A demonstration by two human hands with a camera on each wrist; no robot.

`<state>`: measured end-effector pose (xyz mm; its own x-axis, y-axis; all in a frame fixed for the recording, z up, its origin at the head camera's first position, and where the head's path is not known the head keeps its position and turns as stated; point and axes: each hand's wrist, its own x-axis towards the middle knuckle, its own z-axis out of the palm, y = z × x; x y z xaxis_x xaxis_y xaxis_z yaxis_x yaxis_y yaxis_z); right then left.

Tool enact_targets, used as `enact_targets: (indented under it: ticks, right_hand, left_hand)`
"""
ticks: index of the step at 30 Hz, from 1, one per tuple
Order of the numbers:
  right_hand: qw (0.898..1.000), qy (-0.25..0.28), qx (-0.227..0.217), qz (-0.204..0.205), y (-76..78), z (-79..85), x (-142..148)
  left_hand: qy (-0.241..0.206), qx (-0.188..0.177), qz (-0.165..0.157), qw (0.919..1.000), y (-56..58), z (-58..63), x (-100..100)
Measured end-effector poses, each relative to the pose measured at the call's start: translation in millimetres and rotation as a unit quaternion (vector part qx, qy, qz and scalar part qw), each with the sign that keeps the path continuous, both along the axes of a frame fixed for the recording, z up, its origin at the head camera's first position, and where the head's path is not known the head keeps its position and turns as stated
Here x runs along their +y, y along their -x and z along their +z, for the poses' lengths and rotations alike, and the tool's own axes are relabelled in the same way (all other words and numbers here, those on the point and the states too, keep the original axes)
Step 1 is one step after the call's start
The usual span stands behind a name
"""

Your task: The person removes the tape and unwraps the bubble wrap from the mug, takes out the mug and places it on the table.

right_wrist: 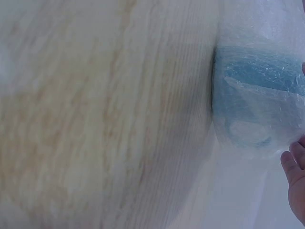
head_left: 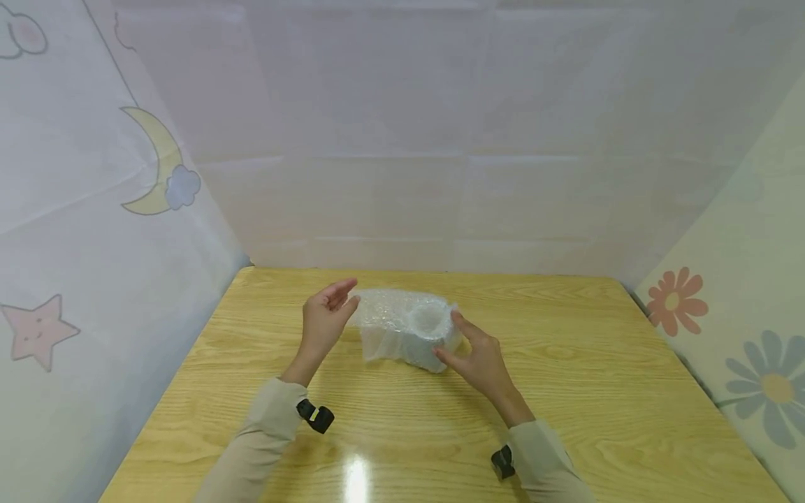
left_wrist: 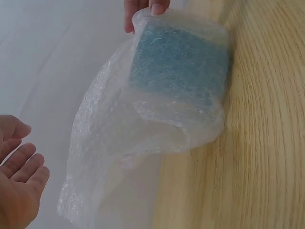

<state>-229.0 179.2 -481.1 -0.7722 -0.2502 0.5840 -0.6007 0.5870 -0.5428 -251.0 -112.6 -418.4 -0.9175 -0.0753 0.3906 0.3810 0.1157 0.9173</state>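
Observation:
A blue object (left_wrist: 178, 62) stands on the table inside clear bubble wrap (head_left: 383, 307). The wrap hides its exact kind; a round ring shape shows at the top in the head view. My right hand (head_left: 481, 356) holds its right side, thumb low at the front and fingers higher up. In the right wrist view those fingers (right_wrist: 298, 162) lie against the wrap's end. A loose flap of wrap stretches left from the object. Just beyond that flap is my left hand (head_left: 323, 321), fingers extended and holding nothing; the left wrist view shows a gap between them.
The wooden table (head_left: 251, 391) carries the wrapped object near its far half. A pale sheet (head_left: 402, 175) rises behind the back edge, and printed sheets (head_left: 742, 300) stand at both sides. Black bands with small mounts (head_left: 316, 416) sit at my wrists.

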Motion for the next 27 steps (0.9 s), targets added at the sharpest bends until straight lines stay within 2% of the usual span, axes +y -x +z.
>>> enact_targets:
  ticks: [3, 5, 7, 9, 11, 13, 15, 19, 27]
  right_hand:
    - [1.000, -0.006, 0.008, 0.005, 0.1, -1.5, -0.2]
    - [1.000, -0.011, 0.015, 0.007, 0.1, -1.5, -0.5]
    - [1.000, -0.017, 0.021, 0.006, 0.4, -1.6, -0.8]
    - [0.999, -0.021, 0.024, 0.006, 0.5, -1.5, -1.3]
    - [0.999, -0.025, 0.028, 0.005, 0.9, -2.0, -1.9]
    - [0.999, -0.024, 0.031, 0.003, 1.0, -1.9, -2.7]
    - [0.999, -0.024, 0.036, 0.001, 1.0, -1.9, -3.7]
    - [0.999, -0.026, 0.044, 0.000, 1.5, -3.3, -4.7]
    - [0.999, -0.032, 0.043, 0.001, 1.1, -2.5, -6.4]
  left_hand:
    - [0.070, 0.049, -0.026, 0.9960, -0.2, -2.0, 6.2]
    - [0.125, 0.090, -0.042, 0.9872, -0.2, -3.1, 10.4]
    - [0.186, 0.140, -0.053, 0.9710, 0.3, -4.8, 14.1]
    - [0.238, 0.189, -0.067, 0.9502, 0.1, -5.7, 17.9]
    - [0.280, 0.228, -0.082, 0.9291, -0.3, -6.4, 21.5]
    - [0.312, 0.251, -0.098, 0.9111, -0.7, -7.3, 25.1]
    - [0.337, 0.255, -0.114, 0.8992, -1.7, -7.8, 27.9]
    - [0.383, 0.242, -0.127, 0.8823, -5.7, -7.4, 31.3]
    - [0.465, 0.252, -0.110, 0.8418, -12.0, -10.9, 35.9]
